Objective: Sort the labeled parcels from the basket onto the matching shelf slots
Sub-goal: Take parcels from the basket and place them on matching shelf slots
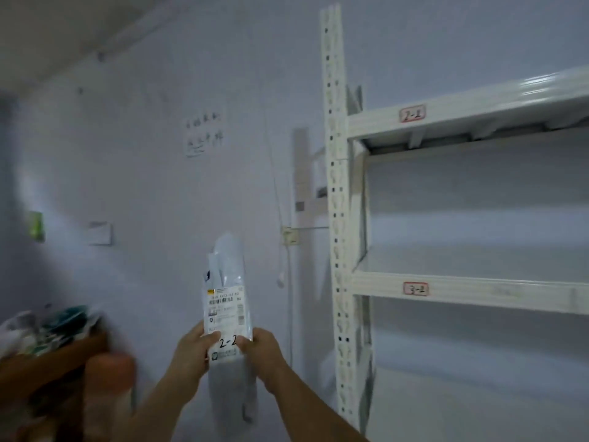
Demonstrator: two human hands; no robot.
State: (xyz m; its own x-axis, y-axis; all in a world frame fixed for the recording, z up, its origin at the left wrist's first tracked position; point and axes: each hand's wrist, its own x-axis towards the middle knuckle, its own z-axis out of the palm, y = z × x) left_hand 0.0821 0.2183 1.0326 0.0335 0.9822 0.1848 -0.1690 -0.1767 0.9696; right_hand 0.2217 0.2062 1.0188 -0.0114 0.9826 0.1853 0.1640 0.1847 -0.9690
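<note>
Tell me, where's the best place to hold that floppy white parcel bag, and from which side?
By its lower-middle edges, one hand from each side, as here: the left hand and right hand pinch the parcel beside its handwritten number. It is a flat, limp bag held upright, so gripping both edges probably stops it folding and keeps the label readable.

Both forearms raised, converging mid-frame. Left hand and right hand level, thumbs forward, each pinching an edge of one flat item. Finger curl behind it apparently tight; hidden.
</note>
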